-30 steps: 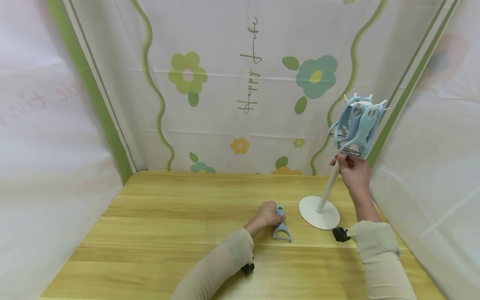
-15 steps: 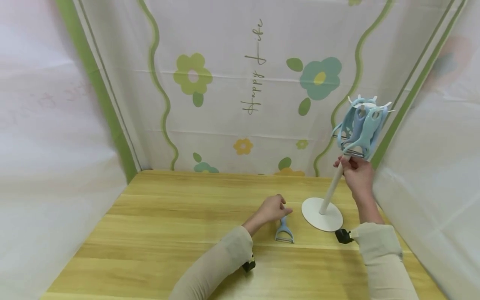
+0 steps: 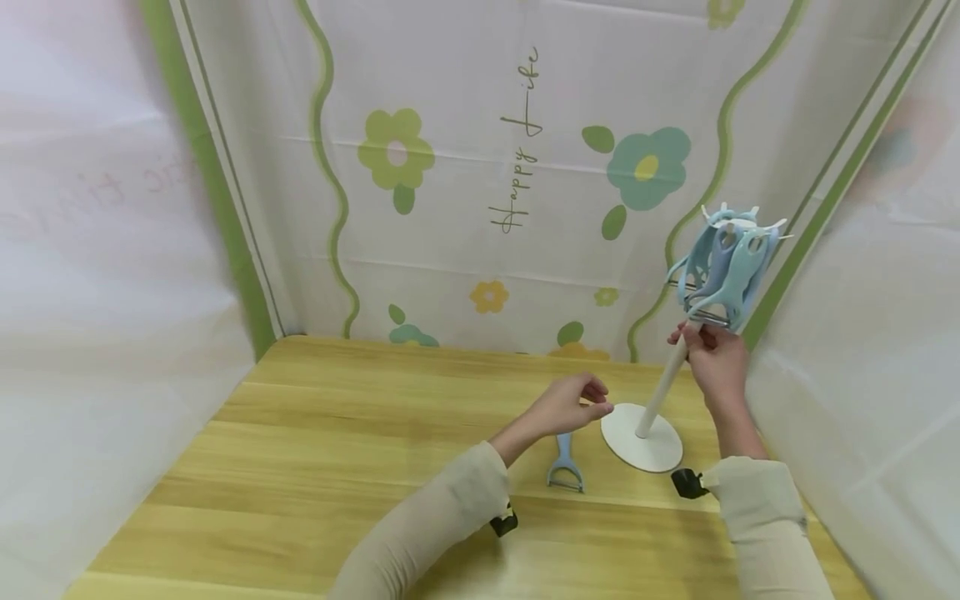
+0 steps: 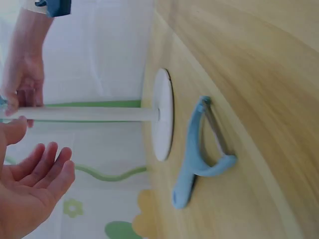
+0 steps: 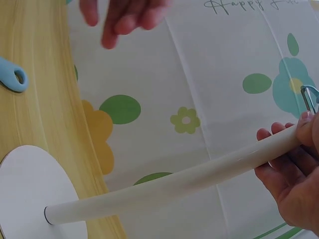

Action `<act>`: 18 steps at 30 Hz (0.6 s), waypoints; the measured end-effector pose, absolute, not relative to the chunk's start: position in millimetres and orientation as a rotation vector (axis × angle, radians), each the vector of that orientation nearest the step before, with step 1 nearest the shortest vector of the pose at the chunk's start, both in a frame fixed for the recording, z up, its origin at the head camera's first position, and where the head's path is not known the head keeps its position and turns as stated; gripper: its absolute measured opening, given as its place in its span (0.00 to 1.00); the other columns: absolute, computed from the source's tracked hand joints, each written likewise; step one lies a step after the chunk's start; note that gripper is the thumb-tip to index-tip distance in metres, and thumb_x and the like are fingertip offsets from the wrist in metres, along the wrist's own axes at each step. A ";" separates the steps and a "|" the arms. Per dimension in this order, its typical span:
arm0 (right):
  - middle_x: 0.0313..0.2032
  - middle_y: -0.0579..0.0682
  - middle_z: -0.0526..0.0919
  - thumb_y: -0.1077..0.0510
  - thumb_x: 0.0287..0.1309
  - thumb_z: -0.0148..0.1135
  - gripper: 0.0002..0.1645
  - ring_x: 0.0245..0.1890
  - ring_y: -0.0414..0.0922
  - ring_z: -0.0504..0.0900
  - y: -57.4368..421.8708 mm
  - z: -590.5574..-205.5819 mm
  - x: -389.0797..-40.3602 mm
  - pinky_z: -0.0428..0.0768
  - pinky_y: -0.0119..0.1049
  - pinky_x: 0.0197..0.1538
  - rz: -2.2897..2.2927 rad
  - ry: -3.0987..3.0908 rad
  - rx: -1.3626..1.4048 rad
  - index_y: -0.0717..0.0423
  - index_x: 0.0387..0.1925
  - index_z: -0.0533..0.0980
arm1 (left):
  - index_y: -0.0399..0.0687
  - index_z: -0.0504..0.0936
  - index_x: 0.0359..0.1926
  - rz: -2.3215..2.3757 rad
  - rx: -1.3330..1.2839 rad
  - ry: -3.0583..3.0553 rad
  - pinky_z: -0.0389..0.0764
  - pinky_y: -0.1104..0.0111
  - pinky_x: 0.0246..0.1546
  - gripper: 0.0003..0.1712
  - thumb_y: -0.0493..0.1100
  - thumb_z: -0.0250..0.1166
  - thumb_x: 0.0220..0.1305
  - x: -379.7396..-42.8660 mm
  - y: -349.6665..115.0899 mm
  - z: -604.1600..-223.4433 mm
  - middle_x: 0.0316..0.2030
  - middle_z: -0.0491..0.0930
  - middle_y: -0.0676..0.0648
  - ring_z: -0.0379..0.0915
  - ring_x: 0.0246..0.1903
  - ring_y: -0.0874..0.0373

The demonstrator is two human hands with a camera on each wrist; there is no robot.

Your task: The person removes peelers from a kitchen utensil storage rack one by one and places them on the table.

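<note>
We see the loose peeler (image 3: pixel 564 452) resting on the table (image 3: pixel 360 450), lower than the left hand (image 3: pixel 566 404) and a little towards us, its long axis running away from us with the handle end below that hand. The left hand is the nearer one, its grip spread, holding nothing and apart from the peeler; our right hand (image 3: pixel 718 358) grips the white stand (image 3: pixel 663 387) just under the hanging peelers (image 3: pixel 742 271), well apart from it.

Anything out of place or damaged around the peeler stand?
One blue peeler lies on the table near the stand; odd because the other peelers hang from its hooks. No spill or damage visible.
</note>
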State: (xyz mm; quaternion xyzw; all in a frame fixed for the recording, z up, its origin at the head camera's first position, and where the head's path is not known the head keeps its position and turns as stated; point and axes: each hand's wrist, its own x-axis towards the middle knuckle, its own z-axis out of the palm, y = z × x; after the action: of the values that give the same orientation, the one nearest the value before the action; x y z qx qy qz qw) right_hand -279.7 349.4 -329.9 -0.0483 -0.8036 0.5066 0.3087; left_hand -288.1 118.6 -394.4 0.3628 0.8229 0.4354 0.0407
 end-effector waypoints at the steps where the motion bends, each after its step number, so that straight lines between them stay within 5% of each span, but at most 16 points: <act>1: 0.26 0.37 0.81 0.53 0.64 0.55 0.17 0.31 0.30 0.81 350.0 -329.9 -279.3 0.78 0.19 0.33 1.329 -2.130 -0.130 0.65 0.42 0.77 | 0.48 0.74 0.49 1.349 1.120 2.503 0.76 0.80 0.40 0.18 0.53 0.60 0.63 -287.4 121.0 -390.8 0.41 0.78 0.57 0.74 0.42 0.69; 18: 0.25 0.35 0.81 0.56 0.62 0.56 0.16 0.29 0.28 0.80 351.1 -331.3 -281.8 0.77 0.18 0.32 1.322 -2.106 -0.113 0.67 0.41 0.77 | 0.46 0.72 0.56 1.466 1.391 2.411 0.73 0.79 0.50 0.21 0.50 0.58 0.65 -275.0 161.2 -324.0 0.52 0.76 0.53 0.70 0.53 0.69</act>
State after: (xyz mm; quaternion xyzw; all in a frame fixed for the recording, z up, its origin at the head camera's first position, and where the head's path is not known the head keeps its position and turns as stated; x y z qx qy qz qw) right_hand -281.8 351.1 -331.3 -0.0431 -0.8015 0.5032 0.3204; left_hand -275.0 161.2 -324.0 0.4423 0.7662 0.4661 -0.0023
